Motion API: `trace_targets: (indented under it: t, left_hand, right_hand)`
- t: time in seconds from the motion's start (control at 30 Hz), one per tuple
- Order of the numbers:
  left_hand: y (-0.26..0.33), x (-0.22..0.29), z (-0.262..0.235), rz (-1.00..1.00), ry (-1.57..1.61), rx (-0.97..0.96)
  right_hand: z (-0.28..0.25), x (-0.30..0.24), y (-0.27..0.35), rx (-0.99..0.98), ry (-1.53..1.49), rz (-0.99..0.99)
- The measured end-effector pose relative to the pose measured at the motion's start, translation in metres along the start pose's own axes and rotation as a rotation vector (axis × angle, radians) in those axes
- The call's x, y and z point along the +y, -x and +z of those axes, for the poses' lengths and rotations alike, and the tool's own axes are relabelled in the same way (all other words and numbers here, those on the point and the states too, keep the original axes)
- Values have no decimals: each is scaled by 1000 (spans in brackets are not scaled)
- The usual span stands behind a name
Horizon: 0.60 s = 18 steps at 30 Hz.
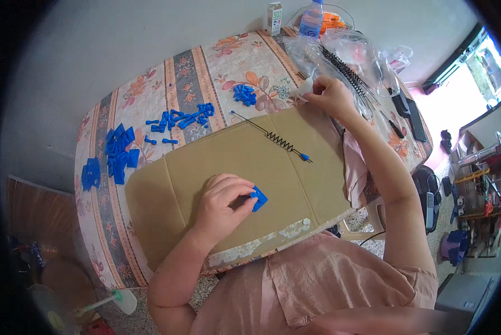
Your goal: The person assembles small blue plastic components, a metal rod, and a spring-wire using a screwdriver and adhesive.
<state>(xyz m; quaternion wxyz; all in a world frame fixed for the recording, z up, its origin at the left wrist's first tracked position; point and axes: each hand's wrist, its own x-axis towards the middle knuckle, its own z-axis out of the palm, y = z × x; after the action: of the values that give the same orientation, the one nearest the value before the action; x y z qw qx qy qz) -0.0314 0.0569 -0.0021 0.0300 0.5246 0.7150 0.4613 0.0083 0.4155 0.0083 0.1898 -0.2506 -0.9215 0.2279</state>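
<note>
My left hand [223, 202] is closed over the brown cardboard [205, 162], with a small blue plastic piece [260, 199] pinched between thumb and fingers. At the cardboard's far right corner, my right hand [331, 96] has its fingers closed on a small white bottle-like thing [305, 88] with a thin tip. Its lower part is hard to make out. Between the hands lies a black coiled wire [278, 140], a spring in its middle and blue tips at both ends. Beyond it sits a small heap of blue parts [244, 95], beside scattered tiny pale bits [282, 91].
Blue plastic pieces lie in piles [120, 152] at the left and in a row [183, 117] behind the cardboard. Several black springs [345, 70] rest on clear plastic bags at the far right. A water bottle [312, 19], a carton [274, 18] and a screwdriver [395, 128] are also there.
</note>
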Motion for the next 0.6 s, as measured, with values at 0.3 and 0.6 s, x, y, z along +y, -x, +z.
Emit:
trace_targets:
  t: [0.3,0.6]
  left_hand:
    - [1,-2,0,10,22,6]
    - [1,-5,1,10,7,13]
  right_hand:
    - [-19,-2,18,-88,-32,-29]
    - [-12,4,45,-84,-79,-120]
